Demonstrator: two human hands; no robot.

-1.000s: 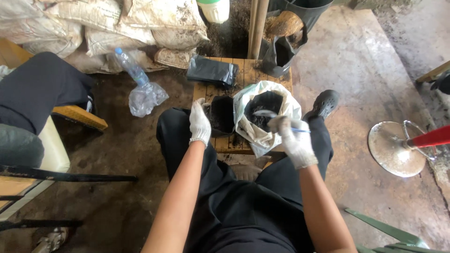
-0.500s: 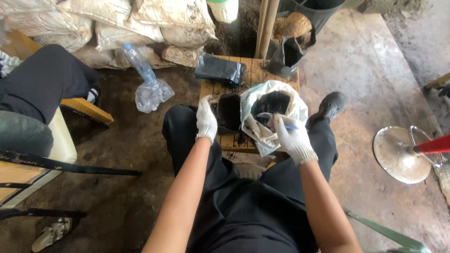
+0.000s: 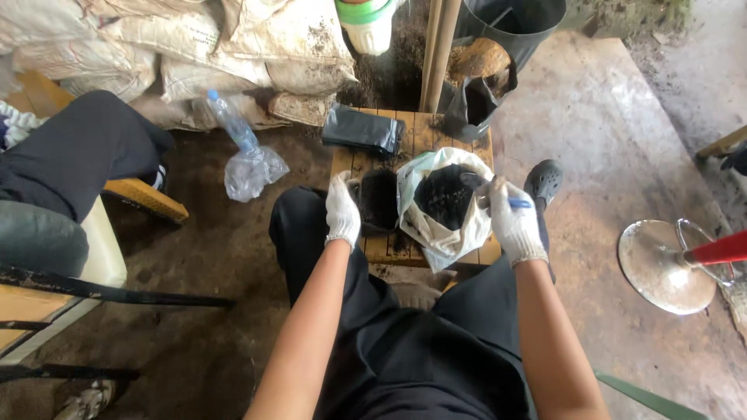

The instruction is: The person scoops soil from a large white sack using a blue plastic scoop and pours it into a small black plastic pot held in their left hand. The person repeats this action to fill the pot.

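- A rough outdoor potting or nursery work area.
- Stacked, dirt-stained white woven sacks (image 3: 194, 54) line the back.
- Bare, soil-strewn concrete floor (image 3: 622, 132).
- Low slatted wooden surface (image 3: 416, 132) carrying a white plastic bag of dark soil (image 3: 443, 202).

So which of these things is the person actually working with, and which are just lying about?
In use:
- left hand on a small black grow bag
- right hand with a blue-handled tool at the white sack of dark soil
- wooden pallet beneath

Lying about:
- plastic bottle
- clear plastic bag
- folded black bags
- stacked sacks
- black bucket
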